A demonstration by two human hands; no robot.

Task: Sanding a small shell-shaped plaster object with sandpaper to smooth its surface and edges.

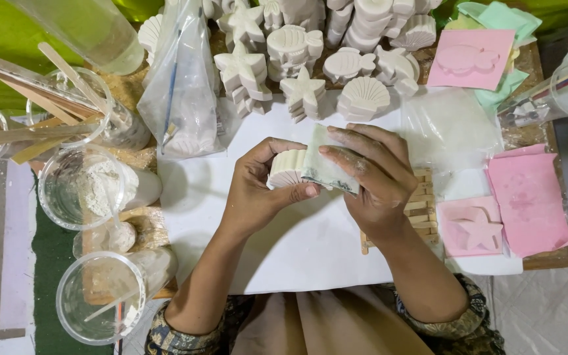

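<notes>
My left hand (258,190) grips a white plaster shell cast (286,168) above the white sheet (297,256). My right hand (376,174) presses a small greyish piece of sandpaper or cloth (327,169) against the cast's right side. Both hands meet over the middle of the sheet. A small rack of wooden sticks (421,204) lies partly under my right wrist.
Rows of white plaster starfish, fish and shell casts (304,92) stand at the back. A plastic bag of powder (182,92) leans at left. Clear cups (83,187) with powder and wooden sticks fill the left side. Pink silicone moulds (474,227) lie at right.
</notes>
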